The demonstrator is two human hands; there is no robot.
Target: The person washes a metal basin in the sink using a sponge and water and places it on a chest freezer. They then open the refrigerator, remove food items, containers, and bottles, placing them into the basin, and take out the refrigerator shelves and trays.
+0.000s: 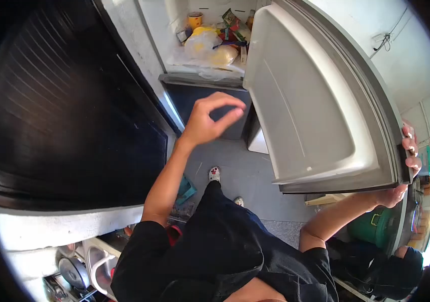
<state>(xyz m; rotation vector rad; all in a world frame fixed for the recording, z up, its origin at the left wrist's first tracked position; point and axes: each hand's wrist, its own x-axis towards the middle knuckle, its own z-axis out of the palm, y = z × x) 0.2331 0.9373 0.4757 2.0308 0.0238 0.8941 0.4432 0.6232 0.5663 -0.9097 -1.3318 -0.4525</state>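
Note:
My left hand (pixel 210 118) is raised in front of the fridge, thumb and fingers curved with a gap between the tips and nothing in them. My right hand (pixel 410 148) is wrapped round the outer edge of the swung-out fridge door (pixel 305 100). Behind the door edge the upper compartment (pixel 167 30) shows plastic bags (pixel 202 45), a yellow tub (pixel 195 19), a green packet (pixel 231 19) and other packages. A clear bag hangs over the compartment's front lip. The lower fridge door (pixel 235 113) is dark and closed.
A large black panel (pixel 74 110) stands on the left above a white ledge (pixel 69 226). Below it are a pot (pixel 74 272) and other kitchenware. A teal crate (pixel 186 191) sits on the grey floor (pixel 225 156). On the right are a green bucket (pixel 371 226) and a dark bag-like bundle (pixel 396 272).

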